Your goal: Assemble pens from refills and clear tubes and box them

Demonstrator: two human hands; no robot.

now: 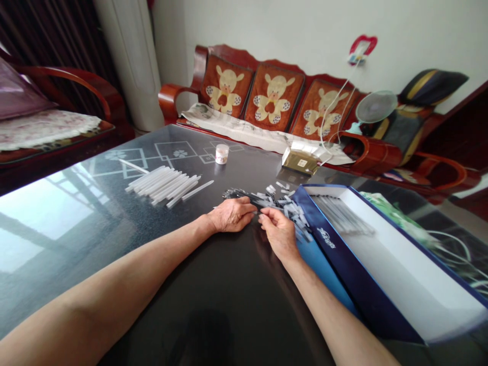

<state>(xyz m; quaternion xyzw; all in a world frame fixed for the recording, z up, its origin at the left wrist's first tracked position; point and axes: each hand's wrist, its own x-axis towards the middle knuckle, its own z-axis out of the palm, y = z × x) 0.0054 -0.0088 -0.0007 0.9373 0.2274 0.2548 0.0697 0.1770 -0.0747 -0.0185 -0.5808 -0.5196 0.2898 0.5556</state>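
Note:
My left hand [233, 214] rests on the dark table with its fingers curled closed. My right hand [278, 231] is just beside it, thumb and fingertips pinched together. A small thin piece shows between the two sets of fingertips, too small to name. Right behind my left hand lies a bundle of thin dark sticks [238, 193]. A loose pile of short clear and whitish pieces [295, 211], like small caps or sleeves, spreads behind and beside my right hand. Farther left, several long whitish tubes [163, 184] lie side by side.
An open blue box [335, 259] with a white inside stands at the right, holding a row of thin sticks [341, 213]. Toward the back are a small white tub [221, 154] and a tissue box [301, 160]. A wooden sofa [179, 99] stands beyond the table [183, 284].

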